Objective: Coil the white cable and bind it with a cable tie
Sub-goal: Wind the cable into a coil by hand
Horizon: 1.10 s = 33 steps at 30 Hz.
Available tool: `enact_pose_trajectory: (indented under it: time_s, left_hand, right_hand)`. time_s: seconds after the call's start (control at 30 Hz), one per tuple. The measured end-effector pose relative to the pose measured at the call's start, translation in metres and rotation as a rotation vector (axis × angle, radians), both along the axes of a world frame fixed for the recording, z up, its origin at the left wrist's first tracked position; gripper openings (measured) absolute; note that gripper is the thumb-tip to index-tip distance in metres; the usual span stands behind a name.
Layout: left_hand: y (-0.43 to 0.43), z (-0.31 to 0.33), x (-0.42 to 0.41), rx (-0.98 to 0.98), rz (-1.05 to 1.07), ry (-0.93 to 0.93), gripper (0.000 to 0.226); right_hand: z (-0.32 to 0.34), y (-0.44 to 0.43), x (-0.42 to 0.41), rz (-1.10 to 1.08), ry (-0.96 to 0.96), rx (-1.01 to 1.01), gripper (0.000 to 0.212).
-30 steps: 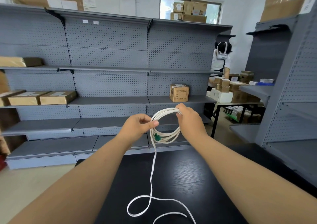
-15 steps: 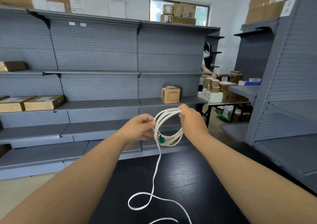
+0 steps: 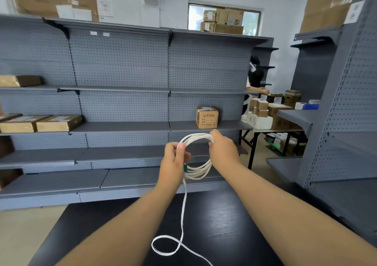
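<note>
Both hands hold the white cable up as a coil above the black table. Left hand pinches the coil's left side, fingers curled by a green connector. Right hand grips the top right. Below the left hand, a loose tail drops and loops on the table.

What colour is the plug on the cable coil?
Green. The head view shows the plug on the cable beside the left hand.

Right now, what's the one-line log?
coiling | left hand pinches white cable | right hand grips its top | tail on black table
</note>
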<state>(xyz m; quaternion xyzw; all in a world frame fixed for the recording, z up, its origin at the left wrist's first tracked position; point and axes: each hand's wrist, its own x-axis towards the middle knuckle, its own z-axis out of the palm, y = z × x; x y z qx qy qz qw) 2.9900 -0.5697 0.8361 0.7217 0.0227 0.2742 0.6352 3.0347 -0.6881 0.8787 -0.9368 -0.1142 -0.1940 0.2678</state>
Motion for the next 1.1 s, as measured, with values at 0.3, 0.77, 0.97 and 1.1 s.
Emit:
enact_pose_trajectory:
  time_s: [0.3, 0.77, 0.97, 1.1]
  left_hand:
    - [-0.008, 0.025, 0.025, 0.269, 0.307, -0.018, 0.028]
    - [-0.008, 0.035, 0.037, 0.592, 0.155, 0.106, 0.034]
    - [-0.018, 0.021, 0.037, 0.323, 0.19, 0.106, 0.029]
    - [-0.03, 0.02, 0.039, 0.312, 0.268, 0.048, 0.024]
  right_hand:
    - [0.006, -0.011, 0.017, 0.139, 0.099, -0.026, 0.015]
    - [0.004, -0.018, 0.037, 0.277, 0.01, -0.183, 0.019]
    - [-0.003, -0.028, 0.052, 0.254, 0.205, 0.12, 0.022]
    - [-0.007, -0.029, 0.054, 0.235, 0.233, 0.149, 0.024]
